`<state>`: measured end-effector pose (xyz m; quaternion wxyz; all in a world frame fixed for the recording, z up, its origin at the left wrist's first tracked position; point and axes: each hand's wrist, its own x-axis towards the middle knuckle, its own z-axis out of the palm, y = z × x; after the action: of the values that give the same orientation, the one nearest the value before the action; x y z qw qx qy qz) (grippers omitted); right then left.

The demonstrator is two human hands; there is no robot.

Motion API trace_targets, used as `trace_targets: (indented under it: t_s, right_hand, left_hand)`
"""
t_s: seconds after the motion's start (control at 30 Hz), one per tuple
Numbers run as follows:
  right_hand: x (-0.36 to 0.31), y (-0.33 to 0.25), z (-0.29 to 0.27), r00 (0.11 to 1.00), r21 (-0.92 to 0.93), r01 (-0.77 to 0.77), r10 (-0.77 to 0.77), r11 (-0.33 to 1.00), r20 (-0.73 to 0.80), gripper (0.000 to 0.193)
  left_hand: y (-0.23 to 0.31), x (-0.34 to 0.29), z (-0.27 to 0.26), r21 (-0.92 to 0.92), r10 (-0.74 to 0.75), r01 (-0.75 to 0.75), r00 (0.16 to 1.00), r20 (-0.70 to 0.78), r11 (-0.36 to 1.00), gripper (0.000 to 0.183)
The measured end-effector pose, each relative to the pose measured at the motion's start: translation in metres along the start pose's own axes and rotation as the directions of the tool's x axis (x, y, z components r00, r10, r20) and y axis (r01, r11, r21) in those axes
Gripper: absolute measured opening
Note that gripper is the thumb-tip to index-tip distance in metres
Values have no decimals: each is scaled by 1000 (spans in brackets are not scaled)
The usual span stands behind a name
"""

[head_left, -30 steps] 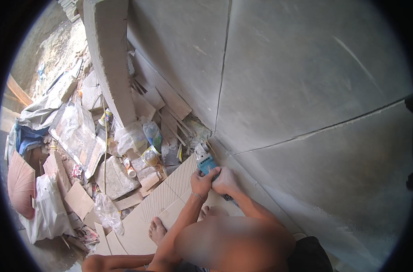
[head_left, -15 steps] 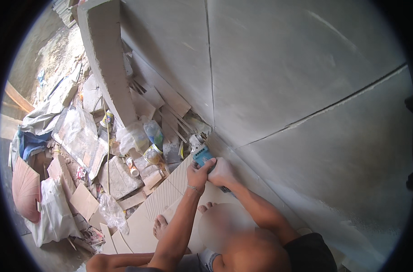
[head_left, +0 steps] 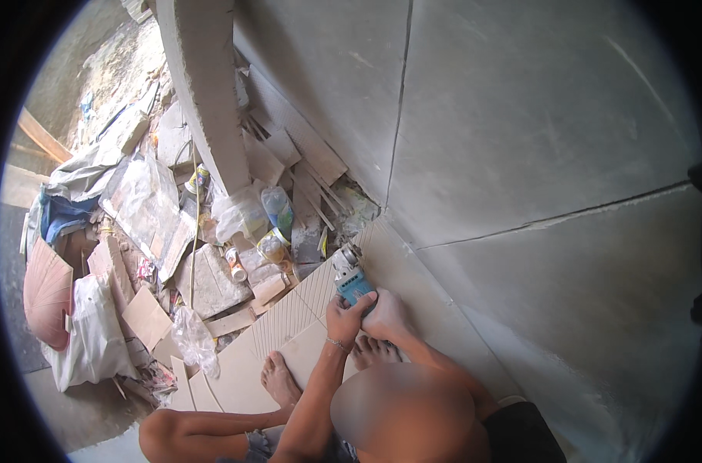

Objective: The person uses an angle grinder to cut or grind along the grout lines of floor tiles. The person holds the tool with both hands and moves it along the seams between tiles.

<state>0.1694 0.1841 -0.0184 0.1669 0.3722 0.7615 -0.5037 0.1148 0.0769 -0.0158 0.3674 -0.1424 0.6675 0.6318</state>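
Observation:
A blue angle grinder (head_left: 356,285) with a silver metal head is held in both hands, low over the beige floor tiles. My left hand (head_left: 345,318) is closed round the near side of its body, a thin bracelet on the wrist. My right hand (head_left: 387,315) wraps the rear part from the right, hiding that end. The metal head points away from me, beside a tile scored with parallel grooves (head_left: 281,322). Whether it touches the tile I cannot tell. My bare feet rest on the tiles just behind the hands.
Broken tile pieces, plastic bags and cups lie heaped to the left. A white sack (head_left: 96,339) and a pink curved piece (head_left: 48,297) are at far left. A concrete post (head_left: 212,92) leans over the rubble. Grey wall panels (head_left: 521,108) with dark joints rise at right.
The grinder and both hands have drawn back a little from the wall corner, toward my feet. My view has shifted, and the right foot shows more fully.

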Motion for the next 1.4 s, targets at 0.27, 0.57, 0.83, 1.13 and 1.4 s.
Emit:
trace_targets:
  t_s: [0.27, 0.57, 0.83, 1.13, 1.4]
  right_hand:
    - [3, 14, -3, 997, 27, 45, -43, 999, -58, 46]
    - [12, 20, -3, 995, 20, 47, -45, 999, -83, 43]
    - [13, 19, -10, 999, 33, 14, -13, 999, -51, 45]
    - [13, 16, -13, 999, -4, -4, 4, 1000, -44, 49]
    - [15, 17, -14, 1000, -11, -15, 15, 1000, -14, 48]
  left_hand:
    - [0, -1, 12, 27, 49, -49, 999, 10, 998, 40]
    - [-7, 12, 14, 47, 62, -63, 998, 26, 997, 40]
    - [-11, 18, 16, 76, 28, -28, 1000, -1, 997, 39]
    - [-11, 18, 19, 48, 48, -49, 999, 6, 998, 39]
    - [-14, 21, 18, 4, 39, -39, 998, 42, 999, 37]
